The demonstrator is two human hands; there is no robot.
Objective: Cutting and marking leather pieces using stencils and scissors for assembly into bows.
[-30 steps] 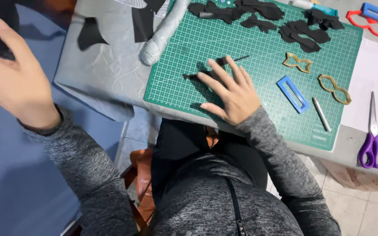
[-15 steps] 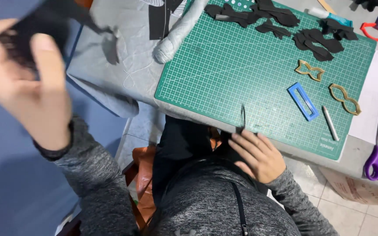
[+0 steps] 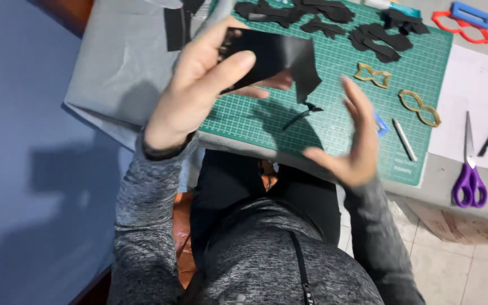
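Left hand (image 3: pixel 199 93) pinches black sheet (image 3: pixel 275 59) above the mat (image 3: pixel 334 127), right hand (image 3: pixel 351 144) open beside it, apart; loose pinch could drop the floppy sheet onto cutouts (image 3: pixel 377 42)

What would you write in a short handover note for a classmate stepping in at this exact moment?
Left hand: raised over the green cutting mat, gripping a black sheet that has a cut, ragged edge.
Right hand: open, empty, beside the sheet, not touching it.
On the mat: black cut-out shapes along the far edge, two tan eyeglass-shaped templates, a pen-like tool.
Purple scissors lie off the mat to the right.
Done: several shapes cut. Left: the held sheet is mostly uncut.
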